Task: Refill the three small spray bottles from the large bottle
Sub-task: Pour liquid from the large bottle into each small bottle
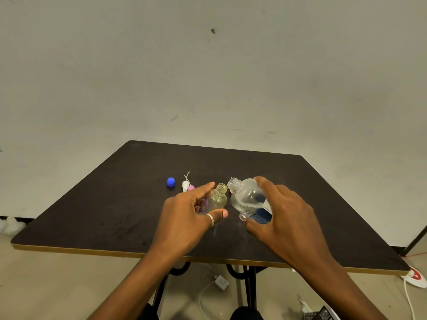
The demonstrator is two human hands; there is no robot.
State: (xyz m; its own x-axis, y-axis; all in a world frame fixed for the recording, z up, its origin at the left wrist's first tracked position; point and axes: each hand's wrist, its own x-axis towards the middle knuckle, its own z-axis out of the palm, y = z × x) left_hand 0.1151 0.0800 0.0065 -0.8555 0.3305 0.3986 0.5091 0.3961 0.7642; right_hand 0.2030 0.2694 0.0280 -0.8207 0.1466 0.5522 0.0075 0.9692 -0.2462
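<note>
The left hand [189,218] is cupping the small clear yellowish spray bottle [218,199], thumb curled under its base and fingers curving round its far side. The bottle's threaded neck is open, with no head fitted. The right hand [284,220] is gripping the large clear plastic bottle with a blue label [246,199], fingers wrapped round its lower body. That bottle is sitting just right of the small clear yellowish spray bottle, uncapped. Its long axis is leaning up and to the left, so its mouth is pointing toward the small neck, close to it but apart and not yet over it. In my judgement the pour is depending on bringing that mouth above the small opening, and the right hand is the one placed to do it. Whether the small bottle is resting on the dark brown table top [115,204] or is lifted off it cannot be told. Count: one large bottle and one small spray bottle plainly in view (a purple patch behind the left fingers could be another, unconfirmed). One round blue plastic cap [171,182] is lying well left of the small bottle. Between them are two spray heads, the white plastic spray head with dip tube [185,184] and the pink plastic spray head [191,188], touching or nearly so.
</note>
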